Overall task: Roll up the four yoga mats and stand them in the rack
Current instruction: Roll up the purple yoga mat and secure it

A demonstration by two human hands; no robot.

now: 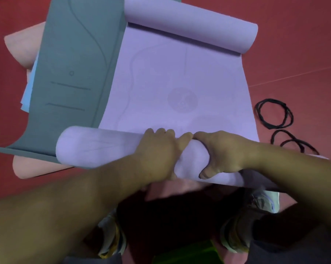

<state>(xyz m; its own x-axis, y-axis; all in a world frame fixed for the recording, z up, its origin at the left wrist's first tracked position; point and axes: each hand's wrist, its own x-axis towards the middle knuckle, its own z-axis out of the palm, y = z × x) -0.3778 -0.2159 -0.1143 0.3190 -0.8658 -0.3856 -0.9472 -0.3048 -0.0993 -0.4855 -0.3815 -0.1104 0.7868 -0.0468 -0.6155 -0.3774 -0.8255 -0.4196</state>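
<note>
**Trainee:** Where is the work item, and what have the hands got hold of?

**Instructor:** The purple mat (pixel 180 82) lies on the red floor (pixel 294 44), on top of a grey mat (pixel 75 54) and a pink mat (pixel 21 44). Its near end is wound into a roll (pixel 96 147); its far end curls up on itself (pixel 189 25). The left hand (pixel 159 149) lies over the top of the roll with fingers curled down the far side. The right hand (pixel 220 153) is wrapped round the roll, thumb on the near side. Both hands sit close together near the middle of the roll's length.

**Trainee:** How will the material behave?

**Instructor:** It is probably soft, light foam: flexible, springy, slightly grippy. The curled far end suggests it keeps a set and will tend to unwind if released. The roll's outer ends are unsupported and may wind loose or skewed.

**Trainee:** Recommended hold?

**Instructor:** Spread the hands further apart along the roll. Press down and forward evenly, keeping the edges aligned. Flatten the far curl before the roll reaches it.

**Trainee:** And securing it?

**Instructor:** Black loops (pixel 275 115) lie on the floor just beside the mat's right edge, likely bands for the finished roll. The rack is not in view.
</note>
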